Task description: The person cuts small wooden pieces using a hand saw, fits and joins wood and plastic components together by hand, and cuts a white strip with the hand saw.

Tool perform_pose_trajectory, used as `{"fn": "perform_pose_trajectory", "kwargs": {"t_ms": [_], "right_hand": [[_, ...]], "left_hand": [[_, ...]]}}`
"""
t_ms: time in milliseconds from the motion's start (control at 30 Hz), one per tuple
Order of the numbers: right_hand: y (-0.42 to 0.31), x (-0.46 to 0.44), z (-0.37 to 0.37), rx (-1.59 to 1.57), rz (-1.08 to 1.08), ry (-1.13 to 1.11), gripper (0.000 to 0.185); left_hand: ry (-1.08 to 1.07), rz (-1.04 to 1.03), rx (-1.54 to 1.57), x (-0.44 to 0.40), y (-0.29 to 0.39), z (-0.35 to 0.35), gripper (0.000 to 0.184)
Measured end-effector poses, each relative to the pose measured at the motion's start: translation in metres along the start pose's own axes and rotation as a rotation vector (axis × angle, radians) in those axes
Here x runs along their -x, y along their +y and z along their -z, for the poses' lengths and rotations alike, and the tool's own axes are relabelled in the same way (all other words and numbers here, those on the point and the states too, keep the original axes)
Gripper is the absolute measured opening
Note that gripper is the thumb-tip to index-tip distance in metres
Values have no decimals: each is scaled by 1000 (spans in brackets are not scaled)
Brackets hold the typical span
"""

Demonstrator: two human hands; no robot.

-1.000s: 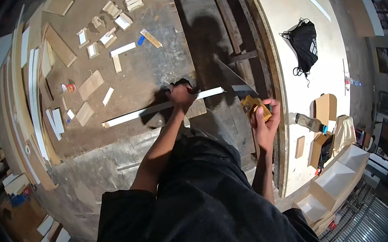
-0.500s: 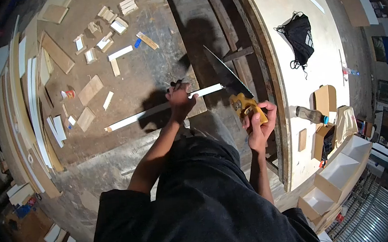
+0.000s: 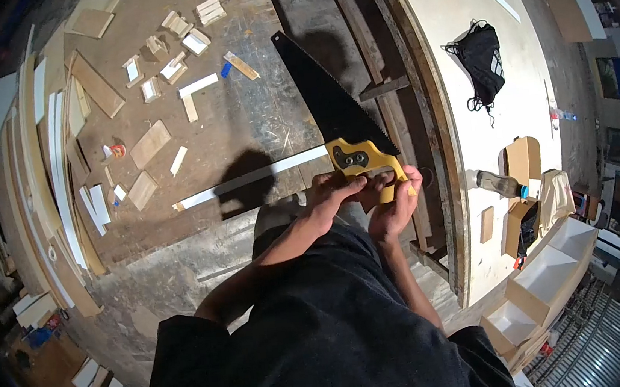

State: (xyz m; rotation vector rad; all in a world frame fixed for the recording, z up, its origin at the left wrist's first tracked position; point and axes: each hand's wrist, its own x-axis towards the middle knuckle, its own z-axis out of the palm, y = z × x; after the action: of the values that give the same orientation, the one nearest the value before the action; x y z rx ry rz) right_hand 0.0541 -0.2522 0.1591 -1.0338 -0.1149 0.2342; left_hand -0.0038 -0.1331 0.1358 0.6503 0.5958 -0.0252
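Note:
A hand saw with a black blade (image 3: 330, 93) and a yellow handle (image 3: 367, 159) is raised in front of my body, its tip pointing up and left. My right hand (image 3: 396, 207) is closed around the rear of the handle. At the handle's lower front edge, my left hand (image 3: 332, 200) is closed, thumb and fingers against the grip; some fingers are hidden. A long white-faced wooden strip (image 3: 270, 171) lies across the near part of the work table (image 3: 179, 241), its right end behind the saw handle.
Several small wood blocks (image 3: 196, 41) and offcuts (image 3: 150, 144) lie on the table. Long boards (image 3: 59, 174) lean at left. To the right, a pale panel (image 3: 462, 132) bears a black cloth item with cords (image 3: 479, 62) and a bottle (image 3: 498, 183). A dark gap with beams (image 3: 391, 102) separates the surfaces.
My left hand has left the white strip and moved right and down to the saw handle. The saw has shifted left, its blade now turned flat towards me.

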Motion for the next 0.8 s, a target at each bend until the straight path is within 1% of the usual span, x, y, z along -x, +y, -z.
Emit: {"fn": "perform_pose_trajectory", "kwargs": {"t_ms": [33,67,100,133,200,233,267,333,367,400,433,467,533,567,600,667,700,733,800], "right_hand": [[4,2,10,220,14,94,36],[6,4,22,441,27,189,35],[0,6,37,626,143,114,37],[-14,13,24,657,234,180,42],[-37,19,54,1164,408,-194,52],[-50,17,45,1401,470,-402,52],[-57,14,35,1557,437,-521,49],[-45,22,52,1592,392,-392,44],[-40,23,61,1601,394,-384,44],[-36,23,66,1637,426,-297,41],[-32,25,68,1669,455,-210,37],[-27,26,70,1670,453,-206,37],[-18,25,75,1934,567,-140,41],[-12,26,84,1949,588,-143,43],[-5,30,94,1951,586,-142,43],[5,40,101,1867,430,-106,34],[7,45,100,1842,354,-82,30],[12,47,99,1840,355,-81,30],[16,50,101,1531,299,165,31]], "left_hand": [[-1,-1,1,-1,2,-2,28],[45,-44,-85,-3,3,-3,26],[94,-85,-170,-3,4,-3,25],[98,-84,-165,-5,1,-1,25],[76,-128,-542,-12,-6,0,35],[94,-335,-729,-11,-6,-7,36],[65,-373,-748,-12,-9,-15,37],[14,-343,-903,-7,-8,-31,36],[-42,-386,-889,-8,-16,-34,35],[-93,-426,-874,-11,-30,-33,34],[-67,-466,-764,-20,-42,-35,32],[-70,-464,-765,-26,-51,-30,32],[-148,-354,-780,-35,-53,-28,34],[-210,-310,-631,-40,-61,-27,34],[-212,-309,-629,-39,-62,-27,34],[-264,-105,-542,-36,-58,-19,34],[-243,-72,-551,-37,-61,-11,39],[-166,36,-494,-26,-38,-16,39],[-103,4,-645,-30,-26,5,39]]}}
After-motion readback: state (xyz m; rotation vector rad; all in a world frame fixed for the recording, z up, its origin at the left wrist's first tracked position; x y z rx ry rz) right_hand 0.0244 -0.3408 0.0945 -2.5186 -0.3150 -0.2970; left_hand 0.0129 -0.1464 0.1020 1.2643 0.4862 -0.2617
